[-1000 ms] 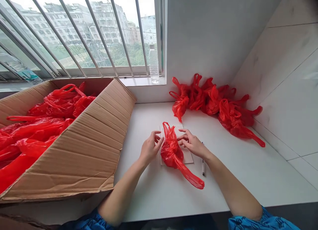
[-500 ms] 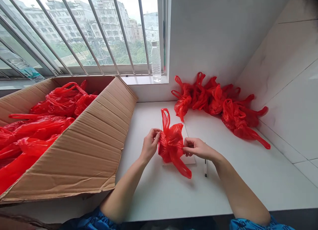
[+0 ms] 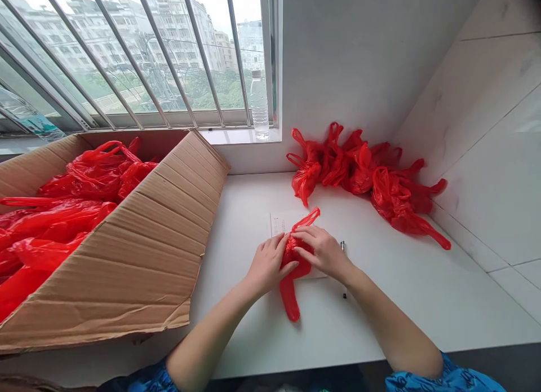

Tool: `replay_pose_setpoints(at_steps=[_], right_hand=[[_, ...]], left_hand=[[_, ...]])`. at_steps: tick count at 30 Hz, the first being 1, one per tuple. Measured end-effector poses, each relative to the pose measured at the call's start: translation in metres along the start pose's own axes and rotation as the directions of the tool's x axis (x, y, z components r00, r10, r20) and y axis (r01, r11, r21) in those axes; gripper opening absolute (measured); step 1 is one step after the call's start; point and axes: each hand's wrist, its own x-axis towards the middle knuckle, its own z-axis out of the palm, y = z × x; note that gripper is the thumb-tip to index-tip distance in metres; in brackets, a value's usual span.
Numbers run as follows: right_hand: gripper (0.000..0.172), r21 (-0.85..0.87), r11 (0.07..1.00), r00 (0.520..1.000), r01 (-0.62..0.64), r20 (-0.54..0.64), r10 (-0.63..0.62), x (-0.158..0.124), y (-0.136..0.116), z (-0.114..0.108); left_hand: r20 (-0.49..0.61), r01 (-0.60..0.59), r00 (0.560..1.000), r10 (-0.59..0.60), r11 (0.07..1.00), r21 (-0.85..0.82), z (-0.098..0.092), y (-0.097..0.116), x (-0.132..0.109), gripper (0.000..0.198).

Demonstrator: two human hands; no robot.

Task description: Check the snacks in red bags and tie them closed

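Observation:
A red plastic bag lies bunched on the white table, over a sheet of paper with some writing on it. My left hand closes around the bag's left side, its thumb on the near part. From the right, my right hand grips the top and right side, fingers curled over the plastic. One handle loop sticks out beyond my hands and another hangs toward me. The bag's middle is mostly covered by my fingers. A pen lies beside my right wrist, partly hidden.
At the left stands a large cardboard box filled with red plastic bags. Several knotted red bags lie along the back wall at the right. A water bottle stands on the windowsill; another bottle leans at the left.
My hands have moved in from the bag's sides and now cover its middle. The bag has been turned and pressed smaller; its near handle points more toward me. The view has shifted slightly.

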Motion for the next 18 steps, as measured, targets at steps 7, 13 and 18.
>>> replay_pose_setpoints(at_steps=[7, 13, 18], right_hand=[[0.019, -0.169, 0.985, 1.000, 0.024, 0.007, -0.023, -0.003, 0.002, 0.008], [0.014, -0.070, 0.998, 1.000, -0.004, 0.001, 0.004, -0.002, 0.000, 0.000], [0.011, 0.166, 0.949, 0.946, -0.266, -0.145, 0.291, -0.007, 0.010, -0.047]], left_hand=[[-0.144, -0.056, 0.988, 0.060, 0.998, 0.029, -0.020, -0.006, 0.004, 0.023], [-0.210, -0.064, 0.975, 0.066, 0.998, 0.015, -0.023, -0.010, 0.009, 0.015], [-0.518, 0.027, 0.853, -0.067, 0.996, -0.084, -0.044, -0.029, 0.014, 0.015]])
